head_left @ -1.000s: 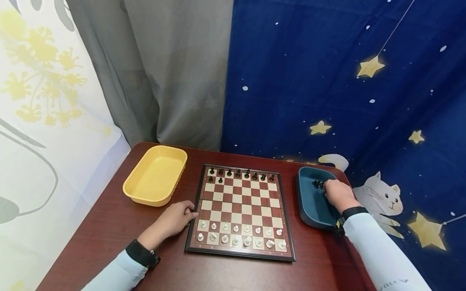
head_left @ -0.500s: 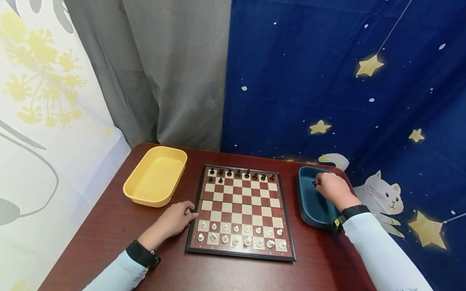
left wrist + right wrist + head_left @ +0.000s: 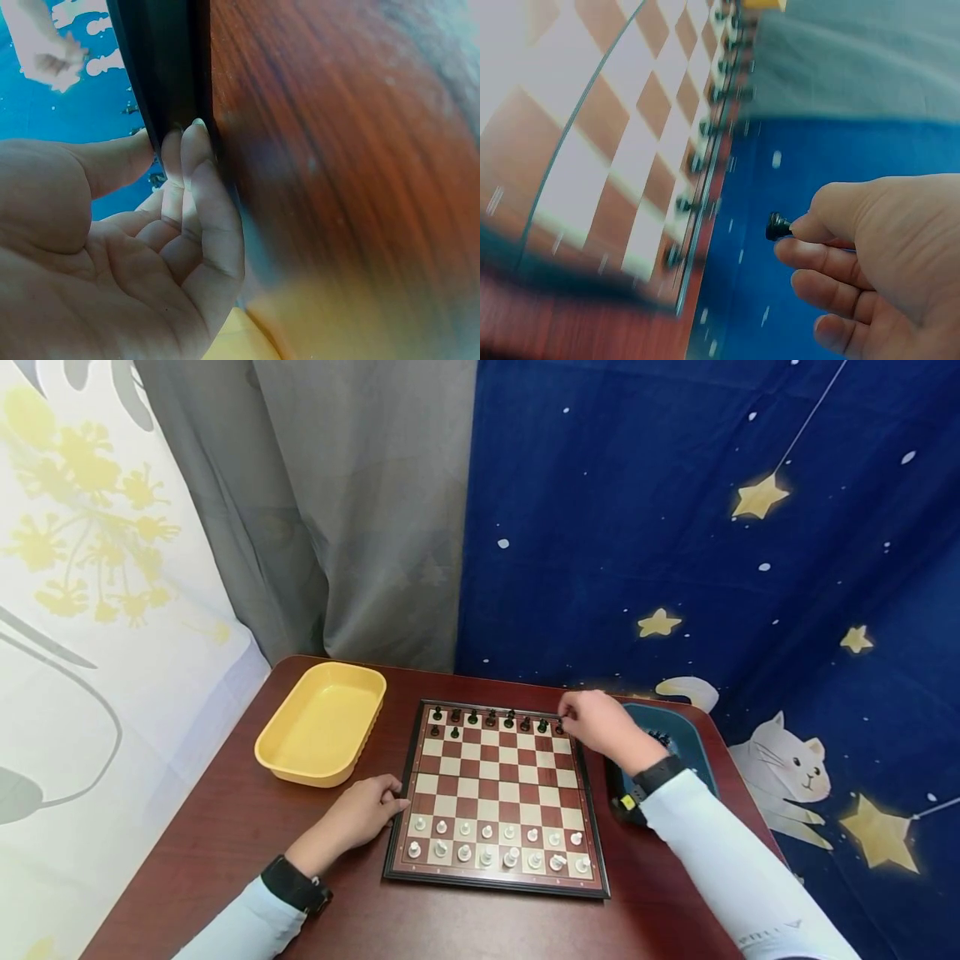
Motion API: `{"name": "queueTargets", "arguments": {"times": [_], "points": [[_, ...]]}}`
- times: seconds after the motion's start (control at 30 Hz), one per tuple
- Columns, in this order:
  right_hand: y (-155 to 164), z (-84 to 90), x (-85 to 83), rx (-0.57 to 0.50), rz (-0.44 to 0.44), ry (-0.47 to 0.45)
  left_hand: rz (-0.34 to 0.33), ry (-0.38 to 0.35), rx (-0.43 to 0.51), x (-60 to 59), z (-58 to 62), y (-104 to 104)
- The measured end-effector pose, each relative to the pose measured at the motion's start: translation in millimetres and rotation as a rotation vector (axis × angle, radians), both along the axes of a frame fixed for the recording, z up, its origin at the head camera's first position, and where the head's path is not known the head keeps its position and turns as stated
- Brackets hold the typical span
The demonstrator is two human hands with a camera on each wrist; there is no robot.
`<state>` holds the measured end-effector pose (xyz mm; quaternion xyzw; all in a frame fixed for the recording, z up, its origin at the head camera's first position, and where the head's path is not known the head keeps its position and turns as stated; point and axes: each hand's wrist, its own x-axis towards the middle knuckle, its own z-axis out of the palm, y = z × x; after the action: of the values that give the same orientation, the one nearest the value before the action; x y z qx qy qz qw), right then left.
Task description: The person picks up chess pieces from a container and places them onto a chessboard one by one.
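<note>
A chessboard (image 3: 487, 770) lies on the table. My left hand (image 3: 365, 811) pinches its left edge; in the left wrist view the thumb and fingertips sit on either side of the dark frame (image 3: 174, 71). My right hand (image 3: 602, 727) is over the board's far right corner. Between its thumb and index finger it holds a black chess piece (image 3: 776, 226), base outward, with the upper part hidden by the fingers. Black pieces (image 3: 509, 719) line the far row, and two black pawns (image 3: 454, 732) stand in front at the left. White pieces (image 3: 510, 857) fill the two near rows.
A dark blue tray (image 3: 701, 752) stands right of the board, partly under my right forearm, with black pieces (image 3: 660, 737) inside. A yellow tray (image 3: 318, 722) is at the back left of the brown table (image 3: 225, 843). Curtains (image 3: 570, 568) hang behind the far edge.
My right hand has picked a black chess piece out of the blue tray and moved left with it to the board's far right corner. The left hand stays on the board's edge.
</note>
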<state>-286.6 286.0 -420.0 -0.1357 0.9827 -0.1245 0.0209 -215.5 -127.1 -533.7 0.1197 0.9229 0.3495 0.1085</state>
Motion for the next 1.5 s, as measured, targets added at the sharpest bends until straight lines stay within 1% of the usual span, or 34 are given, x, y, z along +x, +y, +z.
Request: {"name": "queueTargets", "arguments": {"times": [0.13,0.3,0.4,0.53,0.67,0.87,0.97,1.17,1.37,1.5], "points": [[-39.9,-1.9,-11.4,-0.019,0.071,-0.014,0.003,-0.005,-0.004,0.0,0.1,0.0],[-82.7,-9.0,-24.0,0.002,0.168,0.004,0.007,0.000,-0.004,-0.6,-0.9,0.1],[-102.6,-11.1,-29.7,0.015,0.200,0.004,0.009,0.000,-0.004,-0.3,-2.1,0.1],[-121.4,-11.0,-36.2,0.013,0.215,0.001,0.008,0.002,0.003,-0.2,-1.8,0.1],[-130.3,-17.8,-41.5,0.026,0.243,-0.009,0.012,0.000,0.008,-0.3,-1.0,0.1],[-133.7,-38.4,-43.9,0.080,0.280,-0.051,0.016,-0.009,0.013,0.6,-1.0,0.4],[-133.9,-46.1,-44.7,0.091,0.285,-0.051,0.016,-0.006,0.021,1.2,-0.7,0.7],[-134.0,-49.8,-43.2,0.089,0.288,-0.033,0.012,-0.004,0.021,1.5,0.9,0.8],[-134.7,-51.5,-42.2,0.088,0.307,-0.006,0.019,-0.027,0.014,0.1,-0.3,1.3],[-134.2,-53.0,-42.1,0.089,0.310,-0.014,0.016,-0.026,0.015,-0.1,-1.7,0.5]]}}
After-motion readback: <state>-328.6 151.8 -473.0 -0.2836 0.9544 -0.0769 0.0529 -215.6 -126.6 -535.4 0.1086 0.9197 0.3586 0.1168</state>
